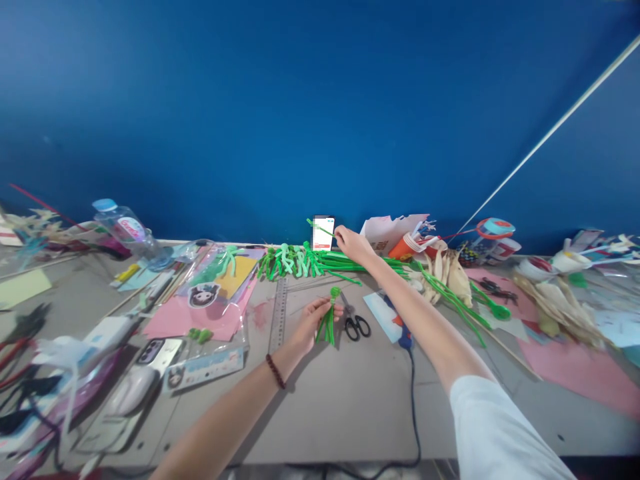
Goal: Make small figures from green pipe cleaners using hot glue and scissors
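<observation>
My left hand, with a beaded bracelet at the wrist, is closed on a green pipe-cleaner figure. The figure has a round coiled top and several stems hanging down. Farther back, my right hand pinches one green pipe cleaner, which sticks out to the left in front of a lit phone propped at the wall. Below that hand lies a bundle of long green pipe cleaners. Black-handled scissors rest just right of the figure.
Finished-looking green twisted pieces line the back. A clear ruler and pink paper are on the left. A blue glue gun with a trailing cord lies on the right, near an orange cup. A bottle leans at back left.
</observation>
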`<state>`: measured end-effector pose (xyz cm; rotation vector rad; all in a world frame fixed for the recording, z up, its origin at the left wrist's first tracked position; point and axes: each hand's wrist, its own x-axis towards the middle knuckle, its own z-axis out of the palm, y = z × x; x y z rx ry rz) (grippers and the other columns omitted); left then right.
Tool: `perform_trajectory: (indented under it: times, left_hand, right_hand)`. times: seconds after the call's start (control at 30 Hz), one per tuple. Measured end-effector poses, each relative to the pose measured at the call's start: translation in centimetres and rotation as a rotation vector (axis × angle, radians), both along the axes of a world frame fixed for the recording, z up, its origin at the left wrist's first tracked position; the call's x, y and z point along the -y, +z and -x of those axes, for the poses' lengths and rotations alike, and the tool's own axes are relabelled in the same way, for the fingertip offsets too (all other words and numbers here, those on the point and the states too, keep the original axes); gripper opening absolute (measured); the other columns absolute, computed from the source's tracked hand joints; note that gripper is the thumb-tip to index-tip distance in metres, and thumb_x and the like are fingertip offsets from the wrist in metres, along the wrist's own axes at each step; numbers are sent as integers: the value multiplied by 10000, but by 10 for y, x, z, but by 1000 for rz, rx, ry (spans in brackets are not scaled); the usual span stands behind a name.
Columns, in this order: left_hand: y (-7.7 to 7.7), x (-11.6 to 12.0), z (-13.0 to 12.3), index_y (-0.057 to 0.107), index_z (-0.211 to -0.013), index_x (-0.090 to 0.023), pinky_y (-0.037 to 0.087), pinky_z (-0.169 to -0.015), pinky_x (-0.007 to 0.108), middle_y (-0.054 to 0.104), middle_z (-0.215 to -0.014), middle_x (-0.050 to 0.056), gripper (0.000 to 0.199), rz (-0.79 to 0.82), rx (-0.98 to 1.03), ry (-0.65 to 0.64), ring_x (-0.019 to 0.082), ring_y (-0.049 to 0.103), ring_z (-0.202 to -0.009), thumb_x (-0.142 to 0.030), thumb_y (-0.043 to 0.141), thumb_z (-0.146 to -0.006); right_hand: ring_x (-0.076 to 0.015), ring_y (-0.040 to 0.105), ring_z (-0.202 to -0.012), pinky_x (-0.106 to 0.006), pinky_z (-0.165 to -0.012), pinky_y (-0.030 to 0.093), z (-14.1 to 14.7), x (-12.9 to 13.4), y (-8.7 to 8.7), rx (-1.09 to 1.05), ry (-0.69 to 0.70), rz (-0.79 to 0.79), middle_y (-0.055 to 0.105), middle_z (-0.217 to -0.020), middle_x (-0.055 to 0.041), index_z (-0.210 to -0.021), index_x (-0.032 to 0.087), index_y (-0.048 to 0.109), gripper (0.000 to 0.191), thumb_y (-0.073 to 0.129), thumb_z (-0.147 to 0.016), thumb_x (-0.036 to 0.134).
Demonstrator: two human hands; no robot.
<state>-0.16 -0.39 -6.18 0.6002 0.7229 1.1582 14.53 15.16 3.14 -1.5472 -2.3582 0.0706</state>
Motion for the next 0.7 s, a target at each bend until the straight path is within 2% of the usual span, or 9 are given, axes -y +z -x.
perform_trajectory:
  times: [0.17, 0.3, 0.37, 0.5, 0.6, 0.7]
  left_hand:
    - [-4, -3, 1, 629, -891, -136, 493, -640, 227, 720, -769, 54, 330, 14, 18, 33, 144, 661, -684, -266, 778, -626]
    - [-6, -4, 0, 644, -857, -147, 489, -645, 217, 720, -737, 36, 335, 31, 64, 53, 133, 657, -670, -242, 804, -579]
    - [-7, -4, 0, 652, -842, -147, 489, -643, 215, 720, -737, 35, 335, 28, 78, 54, 131, 657, -667, -233, 811, -559]
    - [-6, -5, 3, 648, -820, -155, 487, -612, 222, 716, -715, 29, 337, 0, 42, 97, 144, 662, -671, -242, 817, -541]
    - [2, -5, 7, 646, -787, -159, 496, -654, 253, 702, -677, 20, 307, -90, -65, 181, 158, 663, -686, -250, 813, -546]
    - [10, -5, 11, 655, -763, -163, 502, -693, 281, 696, -700, 16, 282, -178, -198, 268, 153, 653, -679, -261, 808, -547]
  right_hand:
    - [-191, 544, -766, -251, -643, 361, 7, 25, 33, -239, 168, -173, 626, -800, -47, -952, 192, 594, 184, 447, -844, 212]
    - [-134, 537, -627, -243, -630, 391, 4, 68, 50, -414, 259, -69, 648, -786, -25, -988, 176, 625, 246, 437, -831, 191]
    - [-134, 558, -650, -244, -644, 409, -2, 94, 51, -462, 247, -19, 660, -813, -28, -972, 175, 642, 244, 459, -813, 192]
    - [-135, 572, -671, -233, -618, 417, -16, 134, 41, -507, 174, 33, 664, -846, -22, -949, 198, 644, 242, 466, -792, 153]
    - [-131, 564, -671, -234, -611, 409, -23, 147, 37, -472, 135, 17, 645, -894, -38, -951, 208, 665, 251, 452, -827, 158]
    - [-133, 543, -633, -245, -612, 402, -24, 150, 38, -404, 117, 4, 620, -813, -37, -940, 222, 699, 206, 518, -850, 263]
